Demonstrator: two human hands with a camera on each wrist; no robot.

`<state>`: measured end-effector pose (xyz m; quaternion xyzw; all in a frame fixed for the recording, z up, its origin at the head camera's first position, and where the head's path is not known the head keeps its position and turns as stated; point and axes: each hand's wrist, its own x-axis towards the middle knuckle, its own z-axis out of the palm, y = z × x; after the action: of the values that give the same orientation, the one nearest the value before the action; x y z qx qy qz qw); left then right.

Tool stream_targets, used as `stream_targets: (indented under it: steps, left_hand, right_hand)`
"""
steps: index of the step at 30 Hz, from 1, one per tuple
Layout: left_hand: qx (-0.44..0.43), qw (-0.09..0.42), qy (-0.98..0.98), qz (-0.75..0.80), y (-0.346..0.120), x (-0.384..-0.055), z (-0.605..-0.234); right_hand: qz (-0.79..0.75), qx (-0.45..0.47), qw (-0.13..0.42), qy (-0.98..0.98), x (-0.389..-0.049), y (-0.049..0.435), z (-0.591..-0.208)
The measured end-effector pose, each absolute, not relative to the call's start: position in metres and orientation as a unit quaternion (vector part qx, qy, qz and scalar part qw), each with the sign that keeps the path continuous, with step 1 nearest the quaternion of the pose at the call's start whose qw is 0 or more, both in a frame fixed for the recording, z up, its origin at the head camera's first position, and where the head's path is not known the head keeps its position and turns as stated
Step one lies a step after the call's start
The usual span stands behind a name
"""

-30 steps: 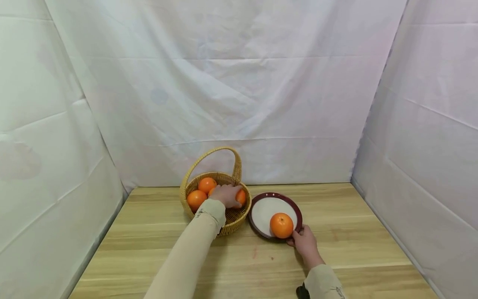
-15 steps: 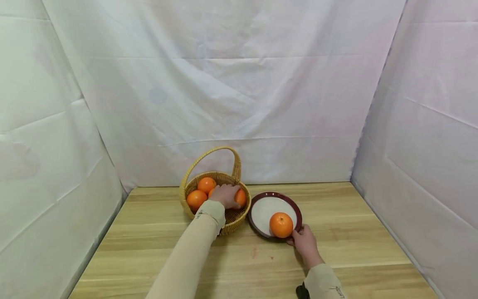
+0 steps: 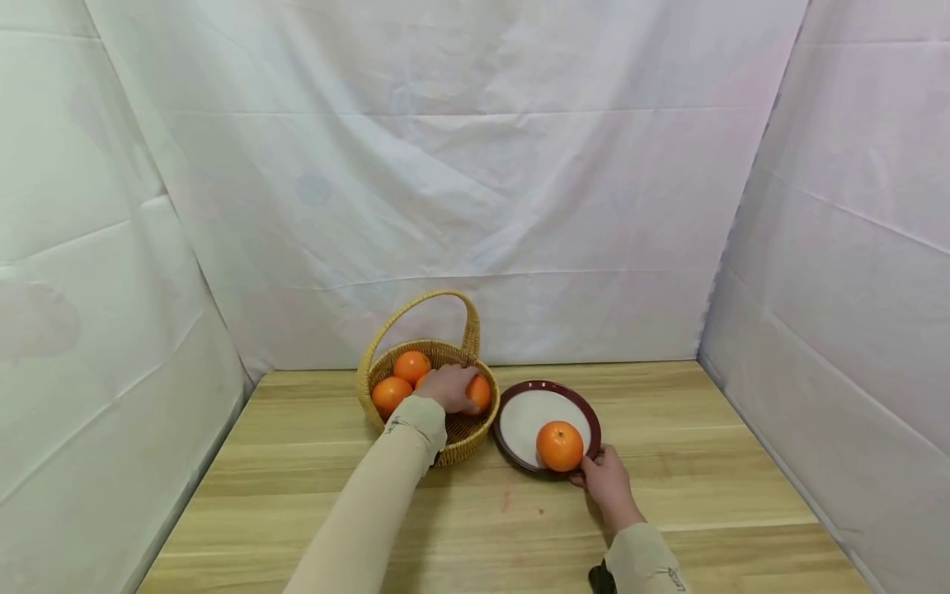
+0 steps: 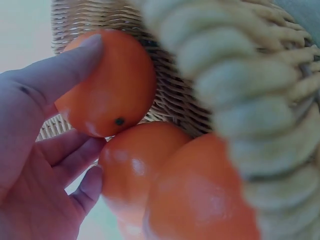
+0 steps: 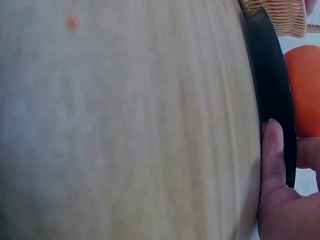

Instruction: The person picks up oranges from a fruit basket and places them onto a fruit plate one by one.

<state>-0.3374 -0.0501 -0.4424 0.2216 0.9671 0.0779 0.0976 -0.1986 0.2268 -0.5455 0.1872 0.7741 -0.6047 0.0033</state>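
Inside the wicker basket, my left hand grips an orange near the right wall. In the left wrist view its thumb lies over the fruit, with the other fingers curled beneath. More oranges sit against the held one, some partly covered by the hand in the head view. My right hand pinches the near right rim of a white plate with a dark red border. On that plate one orange lies close to the pinching fingers. The right wrist view shows the plate's dark underside.
The basket's arched handle rises above the fruit, and its thick weave crosses the left wrist view. Basket and plate stand side by side on a wood-grain table. White cloth hangs behind and along both sides.
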Motion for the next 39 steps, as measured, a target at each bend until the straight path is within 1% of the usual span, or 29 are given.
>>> stream_targets:
  steps: [5,12,17,32,39]
  left_hand:
    - [0.218,0.107,0.967,0.083,-0.051,-0.338,-0.441]
    - [0.232,0.098,0.963,0.093,-0.048,-0.335,-0.441]
    - [0.228,0.103,0.961,0.115,-0.046,-0.333,-0.439]
    - [0.222,0.111,0.950,0.188,-0.049,-0.325,-0.444]
    - [0.221,0.087,0.950,0.205,-0.050,-0.323,-0.443]
  right_hand:
    - [-0.608,0.185,0.002,0.772,-0.201,0.228,-0.549]
    - [-0.612,0.186,-0.002,0.768,-0.201,0.229,-0.547]
    - [-0.618,0.186,-0.006,0.764,-0.201,0.229,-0.546]
    - [-0.598,0.191,0.007,0.779,-0.205,0.231,-0.548]
    - [-0.601,0.188,0.005,0.777,-0.205,0.230,-0.549]
